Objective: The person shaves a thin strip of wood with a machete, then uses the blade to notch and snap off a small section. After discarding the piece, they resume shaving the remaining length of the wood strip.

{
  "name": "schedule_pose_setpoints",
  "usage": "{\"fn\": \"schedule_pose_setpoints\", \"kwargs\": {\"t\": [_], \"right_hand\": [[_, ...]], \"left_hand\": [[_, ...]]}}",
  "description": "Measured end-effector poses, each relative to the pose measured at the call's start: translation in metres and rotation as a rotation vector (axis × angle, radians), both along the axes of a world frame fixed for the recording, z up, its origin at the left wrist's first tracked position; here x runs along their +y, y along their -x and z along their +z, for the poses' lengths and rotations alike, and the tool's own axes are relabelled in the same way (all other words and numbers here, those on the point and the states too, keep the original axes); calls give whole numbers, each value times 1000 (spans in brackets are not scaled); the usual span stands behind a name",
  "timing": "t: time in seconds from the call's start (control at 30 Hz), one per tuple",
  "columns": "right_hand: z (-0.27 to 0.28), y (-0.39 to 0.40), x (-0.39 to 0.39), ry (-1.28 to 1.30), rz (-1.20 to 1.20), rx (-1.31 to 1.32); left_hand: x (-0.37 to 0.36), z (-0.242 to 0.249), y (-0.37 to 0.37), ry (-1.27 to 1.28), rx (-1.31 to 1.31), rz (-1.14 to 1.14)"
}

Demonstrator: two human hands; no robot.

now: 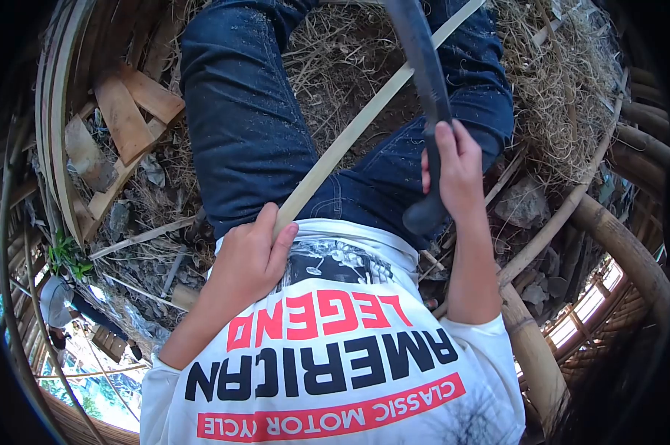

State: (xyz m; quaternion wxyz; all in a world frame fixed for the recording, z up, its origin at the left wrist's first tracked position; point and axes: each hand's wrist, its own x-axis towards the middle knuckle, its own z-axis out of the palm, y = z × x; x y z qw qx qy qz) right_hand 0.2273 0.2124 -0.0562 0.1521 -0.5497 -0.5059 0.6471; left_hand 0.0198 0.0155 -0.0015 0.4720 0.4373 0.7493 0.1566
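- Clamped the near end of the pale strip point(350, 139) between thumb and fingers of the left hand point(247, 256), close to the shirt hem point(327, 230).
- Wrapped the right hand point(456, 167) around the black handle point(432, 182) of the large knife point(426, 74), with the rounded butt toward the body.
- Kept the two hands well apart, left and right of the lap.
- Slanted the strip from near left to far right, between the legs point(246, 111) and over the far right thigh.
- Crossed the strip's far part with the dark blade; could not tell whether against it or just above.
- Had curly shavings point(565, 89) on the far right, beside a bamboo pole point(565, 211), and a grey stone point(522, 202) to the right of the right wrist.
- Had flat wood pieces point(120, 119) on the far left, and another person point(56, 302) well apart on the near left.
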Motion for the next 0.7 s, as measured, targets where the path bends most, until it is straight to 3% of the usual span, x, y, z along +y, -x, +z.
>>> {"fn": "schedule_pose_setpoints", "kwargs": {"t": [0.3, 0.47, 0.57, 0.7], "right_hand": [[0, -7, -2, 1, 55, 16], [-6, -9, 5, -2, -32, -26], [2, -7, -11, 38, 127, 24], [-7, -12, 6, -63, 1, 14]], "left_hand": [[-5, -1, -3, -60, 59, -10], [-4, 2, -5, -33, 69, -26], [-5, 1, -4, 12, 54, 1], [3, 6, -7, 17, 8, 35]]}}
